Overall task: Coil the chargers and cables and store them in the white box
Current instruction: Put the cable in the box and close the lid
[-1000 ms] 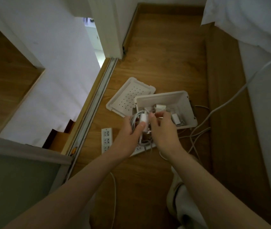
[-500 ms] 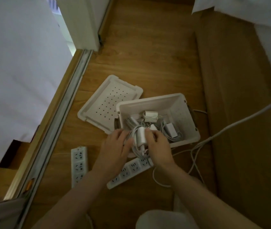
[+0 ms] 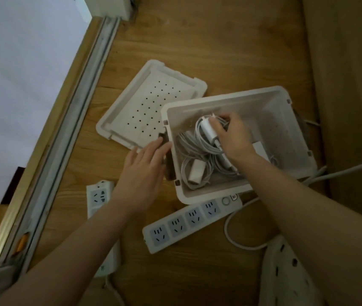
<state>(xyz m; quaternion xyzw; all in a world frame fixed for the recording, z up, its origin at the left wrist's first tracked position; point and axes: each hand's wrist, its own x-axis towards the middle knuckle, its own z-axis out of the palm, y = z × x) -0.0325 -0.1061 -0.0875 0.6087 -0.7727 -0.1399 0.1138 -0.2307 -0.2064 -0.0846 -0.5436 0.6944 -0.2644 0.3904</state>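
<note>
Right hand (image 3: pixel 230 138) grips coiled charger (image 3: pixel 207 131) (inside white box (image 3: pixel 290 120)).

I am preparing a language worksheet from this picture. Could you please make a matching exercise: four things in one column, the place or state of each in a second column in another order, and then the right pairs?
Column A
1. right hand
2. left hand
3. perforated lid
4. long power strip

Column B
a. on the floor along the box's near side, sockets up
b. inside the white box, gripping a coiled charger
c. on the floor to the left of the box, holes showing
d. fingers straight, at the outside of the box's left wall

Pairs: 1-b, 2-d, 3-c, 4-a
</note>
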